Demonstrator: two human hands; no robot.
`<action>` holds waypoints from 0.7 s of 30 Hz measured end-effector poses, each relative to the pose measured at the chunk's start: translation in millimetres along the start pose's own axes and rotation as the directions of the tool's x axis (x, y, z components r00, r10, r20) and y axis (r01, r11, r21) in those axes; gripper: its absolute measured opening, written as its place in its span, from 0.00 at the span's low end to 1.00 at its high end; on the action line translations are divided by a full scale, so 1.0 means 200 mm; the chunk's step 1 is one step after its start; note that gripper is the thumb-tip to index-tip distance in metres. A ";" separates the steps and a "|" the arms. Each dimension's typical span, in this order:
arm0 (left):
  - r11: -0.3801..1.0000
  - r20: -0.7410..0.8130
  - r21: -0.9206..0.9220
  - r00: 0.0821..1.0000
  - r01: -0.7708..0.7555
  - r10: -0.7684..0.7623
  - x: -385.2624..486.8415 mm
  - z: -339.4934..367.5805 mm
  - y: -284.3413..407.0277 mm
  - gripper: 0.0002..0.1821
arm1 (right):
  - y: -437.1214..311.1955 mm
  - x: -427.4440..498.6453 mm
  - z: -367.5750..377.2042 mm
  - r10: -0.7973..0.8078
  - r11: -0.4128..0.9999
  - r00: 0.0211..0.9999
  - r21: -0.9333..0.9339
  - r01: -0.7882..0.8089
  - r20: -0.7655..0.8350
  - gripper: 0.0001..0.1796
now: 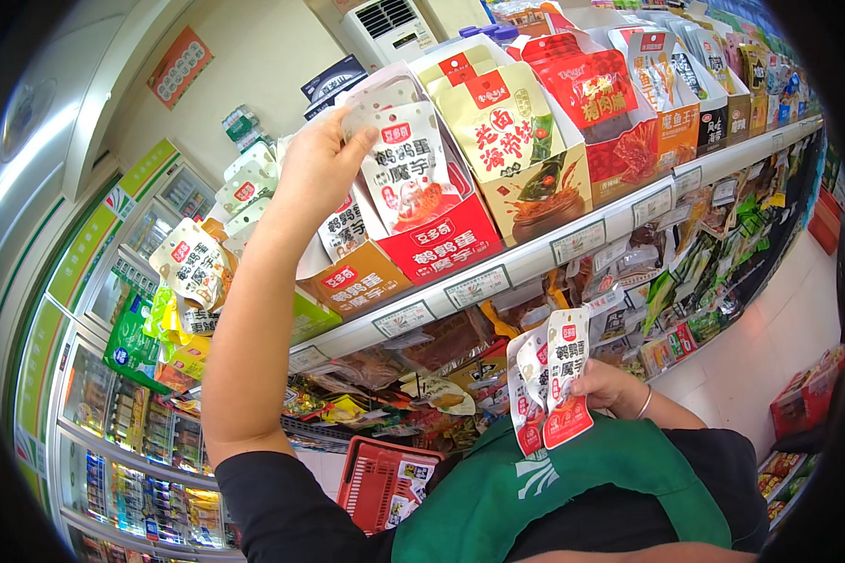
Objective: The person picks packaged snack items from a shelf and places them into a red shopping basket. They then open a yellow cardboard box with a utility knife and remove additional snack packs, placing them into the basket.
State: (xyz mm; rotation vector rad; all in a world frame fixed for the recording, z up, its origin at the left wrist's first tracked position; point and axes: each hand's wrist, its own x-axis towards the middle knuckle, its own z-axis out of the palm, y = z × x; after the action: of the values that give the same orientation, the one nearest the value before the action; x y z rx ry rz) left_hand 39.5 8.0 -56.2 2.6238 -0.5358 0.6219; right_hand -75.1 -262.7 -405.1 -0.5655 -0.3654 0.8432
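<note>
My left hand [322,156] reaches up to the top shelf. Its thumb lies on the front of a white snack pouch [407,172] and its fingers go behind the pouch's upper corner. That pouch stands in an open red display box [442,243] with other pouches behind it. Low in front of my chest, my right hand [603,386] grips a pair of similar white-and-red snack pouches [567,376], fanned slightly apart. To the left of the red box is an orange-brown display box [355,281]; a gold box [543,200] of pouches stands to its right.
Price tags line the shelf edge [577,239]. Bagged snacks [451,394] hang and lie on lower tiers. A red plastic basket [373,485] with small packets sits on the floor below. Glass-door coolers [148,450] stand at left, a red carton [810,390] at right.
</note>
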 end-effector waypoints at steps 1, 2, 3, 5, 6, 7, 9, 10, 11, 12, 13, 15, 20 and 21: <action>0.999 0.035 0.032 0.999 0.019 -0.020 0.00 -0.01 0.01 0.25 | -0.01 0.00 0.01 0.016 0.999 1.000 -0.030 -0.015 0.008 0.35; 0.998 0.069 0.060 0.998 0.010 -0.014 0.00 -0.02 0.01 0.25 | -0.02 0.00 0.02 0.031 0.998 0.999 -0.061 -0.030 0.016 0.35; 0.992 0.102 0.123 0.994 0.037 -0.050 0.00 -0.03 0.02 0.25 | -0.03 0.01 0.02 0.039 0.996 0.999 -0.086 -0.038 0.009 0.35; 0.989 0.104 0.146 0.995 -0.019 0.004 0.00 -0.05 0.05 0.27 | -0.04 0.01 0.04 0.060 0.989 0.998 -0.136 -0.060 -0.005 0.35; 0.986 0.105 0.160 0.994 -0.035 0.018 0.00 -0.05 0.06 0.28 | -0.05 0.01 0.05 0.075 0.986 0.997 -0.148 -0.076 -0.011 0.35; 0.983 0.105 0.174 0.994 -0.051 0.032 0.00 -0.06 0.07 0.30 | -0.05 0.02 0.05 0.082 0.981 0.996 -0.173 -0.085 -0.024 0.34; 0.983 0.179 0.161 0.982 -0.091 0.062 0.01 -0.08 0.09 0.32 | -0.05 0.02 0.07 0.099 0.970 0.994 -0.219 -0.106 -0.044 0.33; 0.981 0.214 0.158 0.974 -0.109 0.074 0.01 -0.08 0.09 0.33 | -0.05 0.03 0.07 0.103 0.968 0.994 -0.224 -0.110 -0.042 0.32; 0.978 0.195 0.163 0.976 -0.129 0.096 0.02 -0.08 0.10 0.32 | -0.05 0.03 0.07 0.102 0.968 0.994 -0.225 -0.110 -0.047 0.32; 0.974 0.175 0.172 0.978 -0.146 0.116 0.02 -0.08 0.10 0.32 | -0.05 0.03 0.07 0.101 0.968 0.994 -0.227 -0.109 -0.047 0.32; 0.971 0.160 0.188 0.980 -0.145 0.115 0.02 -0.07 0.10 0.32 | -0.04 0.03 0.06 0.105 0.966 0.993 -0.231 -0.112 -0.045 0.32; 0.974 0.163 0.189 0.982 -0.121 0.091 0.03 -0.06 0.10 0.30 | -0.04 0.03 0.06 0.095 0.967 0.994 -0.231 -0.105 -0.053 0.32; 0.961 0.098 0.251 0.990 -0.120 0.098 0.07 -0.04 0.07 0.21 | -0.07 0.01 0.12 0.055 0.953 0.995 -0.293 -0.076 -0.080 0.30; 0.968 0.086 0.227 0.993 -0.104 0.086 0.08 -0.04 0.06 0.18 | -0.11 0.00 0.15 0.044 0.938 0.995 -0.340 -0.073 -0.094 0.29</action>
State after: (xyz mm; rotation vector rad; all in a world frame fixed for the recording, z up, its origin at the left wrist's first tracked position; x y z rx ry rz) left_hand 43.9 -2.9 -38.4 2.8641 -0.6513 0.6524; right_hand -78.1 -264.1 -368.4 -0.9385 -0.4229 0.8143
